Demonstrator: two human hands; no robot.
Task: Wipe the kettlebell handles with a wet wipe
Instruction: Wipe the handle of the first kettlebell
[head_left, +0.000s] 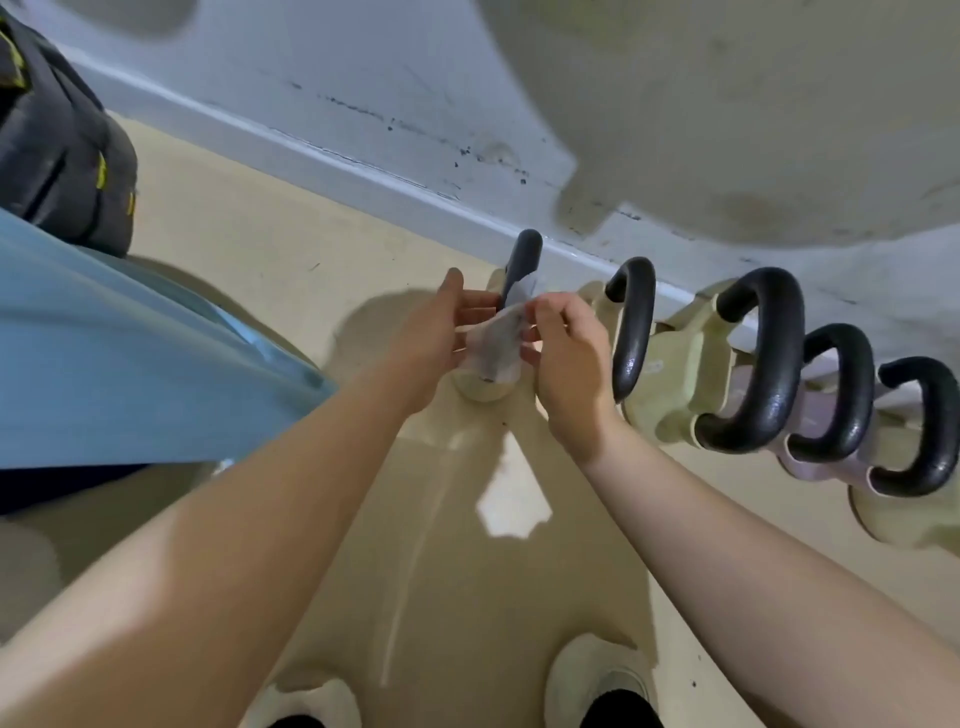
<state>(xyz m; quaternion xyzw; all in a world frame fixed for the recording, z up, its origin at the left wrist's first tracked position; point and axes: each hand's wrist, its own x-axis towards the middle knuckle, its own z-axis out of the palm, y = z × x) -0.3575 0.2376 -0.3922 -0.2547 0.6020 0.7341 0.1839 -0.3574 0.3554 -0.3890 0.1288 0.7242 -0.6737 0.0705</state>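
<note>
Right now both your hands meet over the leftmost kettlebell (485, 387) in the row along the wall: your left hand (441, 332) and right hand (563, 358) each pinch an edge of the wet wipe (496, 345), fingers clamped on it, holding it stretched between them against the lower part of that kettlebell's dark handle (523, 254). To the right of that kettlebell, four more black handles (631, 327) stand in line on the beige floor (260, 234) beside the skirting, and to its far left sits a dark bag (57, 150) with yellow trim.
</note>
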